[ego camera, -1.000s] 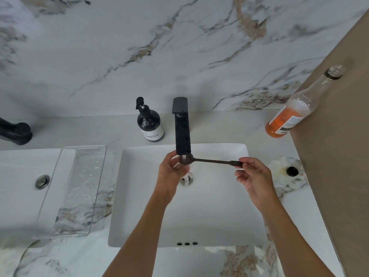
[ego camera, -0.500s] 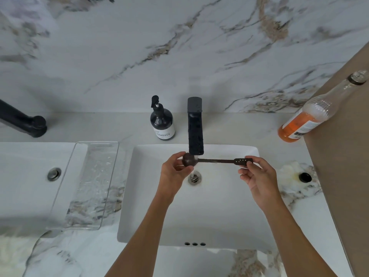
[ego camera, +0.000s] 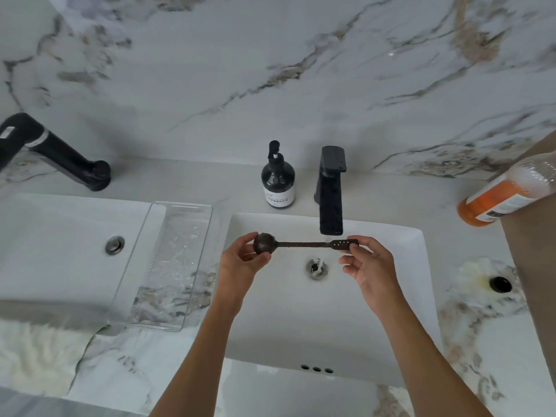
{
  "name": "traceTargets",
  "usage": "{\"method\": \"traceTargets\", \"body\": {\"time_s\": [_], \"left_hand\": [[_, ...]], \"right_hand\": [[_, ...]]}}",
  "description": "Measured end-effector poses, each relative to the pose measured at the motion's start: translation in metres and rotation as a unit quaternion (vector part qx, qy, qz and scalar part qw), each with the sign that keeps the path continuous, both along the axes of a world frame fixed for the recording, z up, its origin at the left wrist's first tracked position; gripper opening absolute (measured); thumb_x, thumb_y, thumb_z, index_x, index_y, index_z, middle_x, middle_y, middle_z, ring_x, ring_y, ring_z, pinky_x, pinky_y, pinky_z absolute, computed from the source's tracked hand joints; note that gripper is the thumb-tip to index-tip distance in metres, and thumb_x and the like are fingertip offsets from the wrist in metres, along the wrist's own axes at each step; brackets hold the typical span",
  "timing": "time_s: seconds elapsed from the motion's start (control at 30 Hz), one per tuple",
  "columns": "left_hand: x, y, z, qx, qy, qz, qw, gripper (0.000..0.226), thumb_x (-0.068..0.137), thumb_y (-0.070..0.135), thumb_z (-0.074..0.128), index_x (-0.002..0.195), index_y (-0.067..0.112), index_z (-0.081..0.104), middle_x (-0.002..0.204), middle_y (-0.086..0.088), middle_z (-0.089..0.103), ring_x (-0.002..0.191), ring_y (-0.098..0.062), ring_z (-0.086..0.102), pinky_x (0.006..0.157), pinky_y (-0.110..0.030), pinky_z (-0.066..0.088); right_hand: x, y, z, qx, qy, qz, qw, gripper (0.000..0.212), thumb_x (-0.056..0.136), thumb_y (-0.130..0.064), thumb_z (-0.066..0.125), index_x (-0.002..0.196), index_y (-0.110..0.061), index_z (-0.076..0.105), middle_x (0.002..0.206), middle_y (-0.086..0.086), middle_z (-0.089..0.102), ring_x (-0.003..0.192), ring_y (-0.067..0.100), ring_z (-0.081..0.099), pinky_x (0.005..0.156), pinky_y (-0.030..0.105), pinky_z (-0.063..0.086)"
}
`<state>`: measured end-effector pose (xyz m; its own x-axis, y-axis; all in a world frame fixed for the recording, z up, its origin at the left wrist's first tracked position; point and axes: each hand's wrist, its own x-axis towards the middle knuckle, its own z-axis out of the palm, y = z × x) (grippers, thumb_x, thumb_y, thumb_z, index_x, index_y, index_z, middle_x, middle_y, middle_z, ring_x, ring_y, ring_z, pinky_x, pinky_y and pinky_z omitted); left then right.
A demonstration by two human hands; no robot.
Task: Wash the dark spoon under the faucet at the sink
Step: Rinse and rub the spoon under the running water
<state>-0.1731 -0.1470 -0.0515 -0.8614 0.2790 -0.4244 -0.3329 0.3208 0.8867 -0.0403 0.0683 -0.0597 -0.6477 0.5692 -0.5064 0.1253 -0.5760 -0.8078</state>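
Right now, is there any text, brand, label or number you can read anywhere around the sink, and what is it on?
None can be read.
Dark pump bottle: white label with printed lines, too small and blurred.
Orange bottle: white label panel with print, blurred and partly cut off.
Dark spoon: small pale dots on the handle end, no lettering.
Faucet: no visible marking.

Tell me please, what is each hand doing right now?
Left hand: closed on the bowl of the spoon.
Right hand: closed on the spoon's handle end.
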Motion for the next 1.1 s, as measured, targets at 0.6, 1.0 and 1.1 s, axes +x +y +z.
{"method": "traceTargets", "body": {"time_s": [0.6,1.0,1.1], "left_hand": [[-0.004,-0.019,0.009,0.019,0.008,0.03,0.999,0.049,0.082,-0.001,0.075,0.126,0.019,0.066,0.103,-0.022,0.071,0.097,-0.033,0.07,0.081,-0.024,0.05],[0.023,0.066,-0.002,0.031,-0.036,-0.055,0.997,0.05,0.081,0.001,0.077,0.125,0.021,0.065,0.097,-0.003,0.076,0.094,-0.023,0.073,0.082,-0.028,0.048],[0.029,0.084,-0.002,0.033,-0.032,-0.082,0.996,0.049,0.082,0.0,0.075,0.125,0.021,0.066,0.098,-0.006,0.077,0.093,-0.024,0.074,0.083,-0.029,0.05]], "right_hand": [[-0.015,-0.014,0.002,0.009,-0.02,0.029,0.999,0.014,0.095,0.002,0.054,0.102,0.001,0.066,0.09,0.015,0.074,0.062,0.024,0.062,0.056,0.029,0.05],[0.047,0.052,0.0,0.021,-0.033,-0.071,0.997,0.014,0.095,0.001,0.056,0.103,-0.005,0.066,0.088,0.016,0.072,0.058,0.021,0.063,0.058,0.029,0.048],[0.059,0.062,0.002,0.023,-0.03,-0.094,0.995,0.015,0.095,0.002,0.055,0.097,-0.008,0.066,0.084,0.014,0.073,0.057,0.021,0.063,0.058,0.029,0.048]]}}
